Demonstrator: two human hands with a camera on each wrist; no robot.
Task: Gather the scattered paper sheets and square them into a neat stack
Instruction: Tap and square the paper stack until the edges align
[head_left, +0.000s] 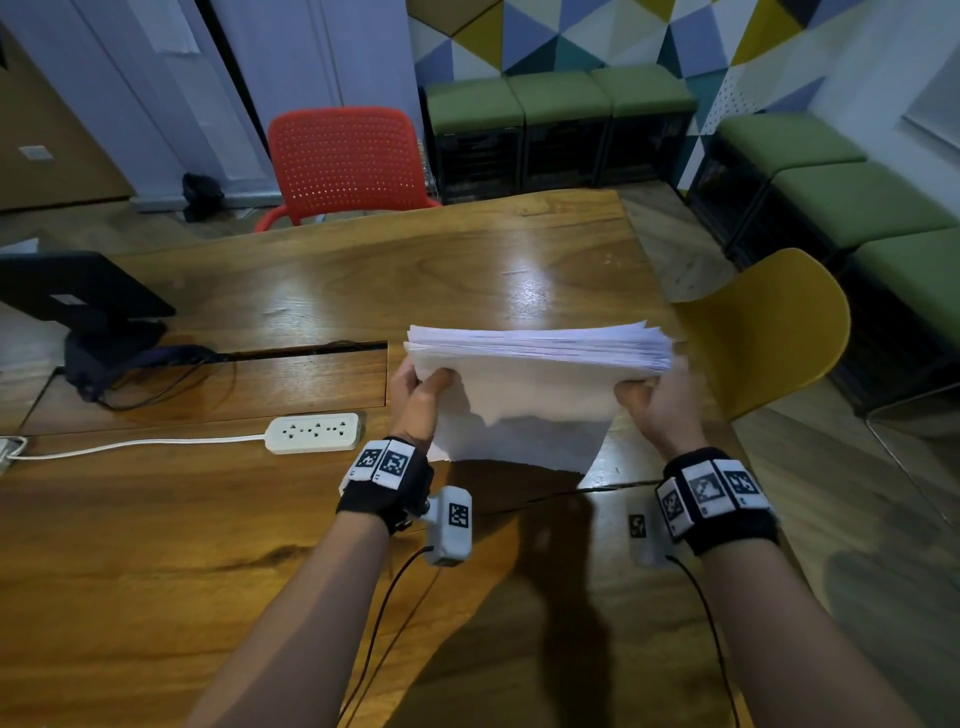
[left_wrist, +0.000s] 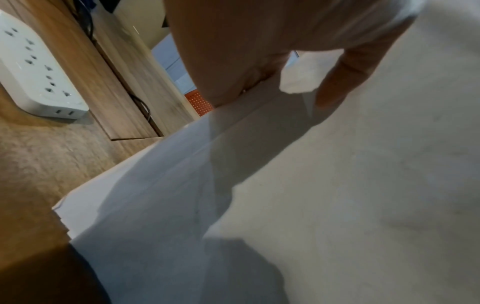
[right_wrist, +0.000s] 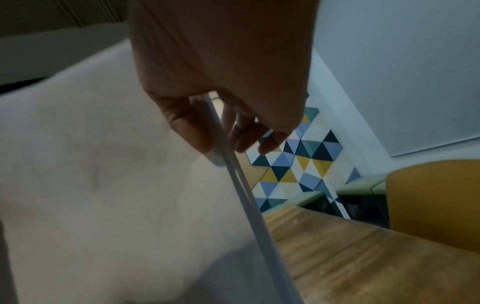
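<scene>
A thick stack of white paper sheets (head_left: 524, 395) stood nearly upright on its lower edge on the glossy, grained wooden tabletop (head_left: 311, 280), near the right side; its top edge showed many thin layers, slightly fanned and uneven toward the right corner. The left hand (head_left: 418, 397) gripped the stack's upper left side, thumb pressed flat on the near face and the other fingers curled behind the sheets; in the left wrist view the thumb (left_wrist: 345, 78) lay on the matte, slightly rough paper, and the left edge showed stepped, unaligned layers. The right hand (head_left: 657, 400) held the upper right side the same way, and the right wrist view showed the thumb (right_wrist: 187, 127) on the near face with the fingers (right_wrist: 244, 131) curled round the thin side edge, pinching the sheets between them. Both forearms reached forward from the near edge, roughly parallel, wrists raised above the wood, each wearing a black band with square black-and-white marker tiles and a small white camera block with a dark cable. To the left of the stack lay a white, rounded plastic power strip (head_left: 314, 432) with its white cord trailing left, beside a narrow cable slot in the wood. At the far left stood a black monitor (head_left: 78, 291). A perforated red plastic chair (head_left: 345, 161) sat at the far edge, and a smooth mustard-yellow chair (head_left: 774, 327) at the right.
</scene>
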